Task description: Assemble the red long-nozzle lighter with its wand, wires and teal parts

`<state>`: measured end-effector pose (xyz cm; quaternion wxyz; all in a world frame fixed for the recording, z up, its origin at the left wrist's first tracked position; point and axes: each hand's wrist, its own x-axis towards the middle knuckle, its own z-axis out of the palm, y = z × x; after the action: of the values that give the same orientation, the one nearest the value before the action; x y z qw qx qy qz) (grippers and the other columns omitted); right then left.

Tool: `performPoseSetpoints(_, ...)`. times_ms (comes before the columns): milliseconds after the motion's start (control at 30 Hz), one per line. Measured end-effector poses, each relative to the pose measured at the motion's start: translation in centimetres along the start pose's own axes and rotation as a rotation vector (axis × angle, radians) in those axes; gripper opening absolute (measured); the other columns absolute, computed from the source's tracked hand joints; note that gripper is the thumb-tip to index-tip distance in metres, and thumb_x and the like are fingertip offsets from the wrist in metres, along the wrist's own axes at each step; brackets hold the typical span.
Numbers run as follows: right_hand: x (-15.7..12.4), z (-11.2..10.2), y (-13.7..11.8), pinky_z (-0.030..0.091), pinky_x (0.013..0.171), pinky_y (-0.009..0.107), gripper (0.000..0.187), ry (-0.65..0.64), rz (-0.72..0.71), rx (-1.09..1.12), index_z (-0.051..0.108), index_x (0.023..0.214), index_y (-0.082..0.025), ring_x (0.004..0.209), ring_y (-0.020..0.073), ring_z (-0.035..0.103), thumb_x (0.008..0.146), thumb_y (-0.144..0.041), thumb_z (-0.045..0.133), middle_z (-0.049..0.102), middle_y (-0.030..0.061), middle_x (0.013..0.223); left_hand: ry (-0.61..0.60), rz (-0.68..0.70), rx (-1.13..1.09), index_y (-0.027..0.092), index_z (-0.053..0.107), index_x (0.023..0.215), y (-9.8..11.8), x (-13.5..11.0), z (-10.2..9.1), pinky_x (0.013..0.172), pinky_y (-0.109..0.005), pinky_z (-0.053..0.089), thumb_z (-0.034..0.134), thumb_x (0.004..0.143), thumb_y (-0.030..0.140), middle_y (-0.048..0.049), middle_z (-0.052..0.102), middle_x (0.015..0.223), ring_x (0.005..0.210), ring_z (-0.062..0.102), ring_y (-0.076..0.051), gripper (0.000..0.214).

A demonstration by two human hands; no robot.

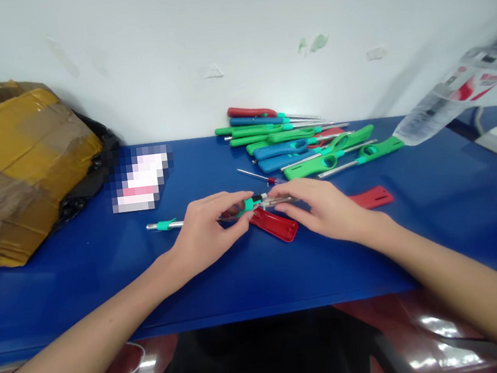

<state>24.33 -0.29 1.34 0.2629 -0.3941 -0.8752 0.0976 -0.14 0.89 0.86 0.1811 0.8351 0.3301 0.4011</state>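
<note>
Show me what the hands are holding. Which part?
Both hold an opened long lighter: the left hand at its teal middle, the right hand at its metal end.

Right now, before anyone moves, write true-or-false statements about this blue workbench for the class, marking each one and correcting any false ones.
1. The left hand holds a teal-collared lighter part. True.
2. The right hand is well away from that part. False: it holds that part too.
3. A red lighter shell lies below the hands on the blue tabletop. True.
4. The taped cardboard parcel sits right of the hands. False: it sits left of them.
</note>
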Motion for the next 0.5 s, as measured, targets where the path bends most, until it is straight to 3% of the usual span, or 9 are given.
performPoseSetpoints(500, -0.03, -0.15, 0.02, 0.054, 0.091, 0.032, 0.026, 0.008, 0.010, 0.029, 0.063, 0.120, -0.020, 0.101, 0.0210, 0.070, 0.095, -0.025, 0.056, 0.073, 0.0068, 0.113, -0.030, -0.037, -0.040, 0.015, 0.072, 0.109, -0.20, -0.08, 0.02, 0.062, -0.021, 0.057, 0.069, 0.083, 0.021, -0.0024, 0.073, 0.080, 0.065, 0.067, -0.011, 0.026)
